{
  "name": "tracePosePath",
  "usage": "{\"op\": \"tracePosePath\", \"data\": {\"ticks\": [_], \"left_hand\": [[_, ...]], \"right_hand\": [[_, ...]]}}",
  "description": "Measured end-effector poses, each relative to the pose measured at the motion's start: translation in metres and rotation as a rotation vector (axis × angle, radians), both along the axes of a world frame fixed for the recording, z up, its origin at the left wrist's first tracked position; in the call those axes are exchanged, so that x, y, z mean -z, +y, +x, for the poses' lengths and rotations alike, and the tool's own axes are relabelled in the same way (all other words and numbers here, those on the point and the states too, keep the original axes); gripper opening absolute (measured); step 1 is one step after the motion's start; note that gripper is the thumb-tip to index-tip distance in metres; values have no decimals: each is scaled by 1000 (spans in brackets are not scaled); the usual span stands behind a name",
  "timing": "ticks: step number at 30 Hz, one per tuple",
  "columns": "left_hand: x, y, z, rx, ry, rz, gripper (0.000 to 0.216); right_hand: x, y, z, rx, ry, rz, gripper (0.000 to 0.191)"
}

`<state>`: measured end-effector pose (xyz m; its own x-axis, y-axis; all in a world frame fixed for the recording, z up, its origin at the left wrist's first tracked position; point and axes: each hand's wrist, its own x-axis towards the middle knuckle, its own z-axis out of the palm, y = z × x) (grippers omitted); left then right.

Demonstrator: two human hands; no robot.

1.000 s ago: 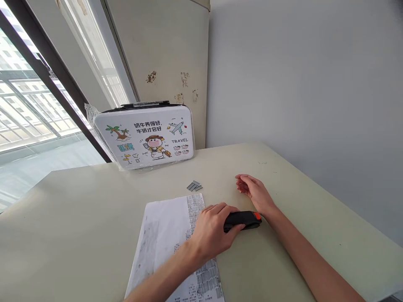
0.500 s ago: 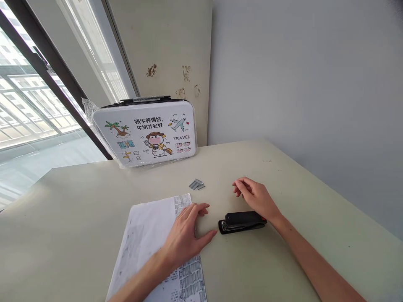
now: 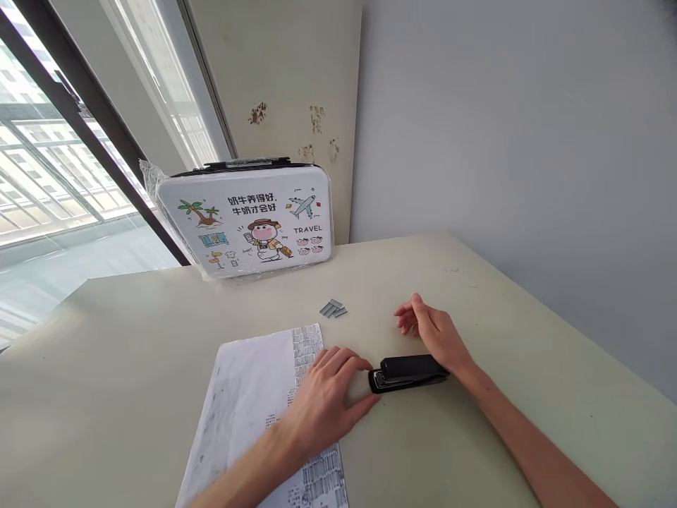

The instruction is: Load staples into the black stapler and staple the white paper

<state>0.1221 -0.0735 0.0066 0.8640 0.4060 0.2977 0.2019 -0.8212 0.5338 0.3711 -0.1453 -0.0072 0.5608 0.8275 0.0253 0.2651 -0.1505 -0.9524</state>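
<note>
A black stapler [image 3: 410, 372] lies on its base on the table, its nose pointing left. My left hand [image 3: 331, 395] reaches over the papers' right edge, thumb and index finger spread on either side of that nose. Whether the fingertips touch it I cannot tell. Behind the stapler's rear end is my right hand [image 3: 436, 331], fingers loosely curled and thumb raised, with nothing in it; its wrist hides the stapler's back tip. Printed papers [image 3: 248, 374] with a grey patterned strip lie partly under my left forearm. Several short grey staple strips [image 3: 333, 308] rest beyond the papers.
A white cartoon-printed case [image 3: 246, 219] in clear plastic wrap stands upright at the back of the pale table [image 3: 132, 367]. A grey wall [image 3: 502, 141] runs along the right side. On the left is a sliding window [image 3: 53, 155].
My left hand has shifted right, bringing thumb and index finger to the stapler's nose. My right hand has lifted its thumb and loosened its fingers. The stapler rests in place.
</note>
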Motion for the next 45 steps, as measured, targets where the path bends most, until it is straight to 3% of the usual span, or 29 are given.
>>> {"op": "tracePosePath", "data": {"ticks": [10, 16, 28, 34, 38, 45], "left_hand": [[-1, -3, 21, -21, 5, 44, 15], [-3, 2, 7, -26, 16, 51, 10], [-13, 33, -30, -16, 5, 129, 23], [-5, 80, -12, -280, -25, 244, 20], [5, 93, 11, -272, 11, 302, 16], [10, 89, 36, -237, 81, 412, 7]], "right_hand": [[4, 9, 13, -103, 239, 59, 75], [2, 9, 13, -263, 323, 52, 74], [12, 14, 18, -200, 417, 52, 64], [13, 16, 16, -208, 389, 36, 65], [13, 15, 15, -208, 375, 32, 66], [17, 16, 17, -234, 362, 35, 67]]}}
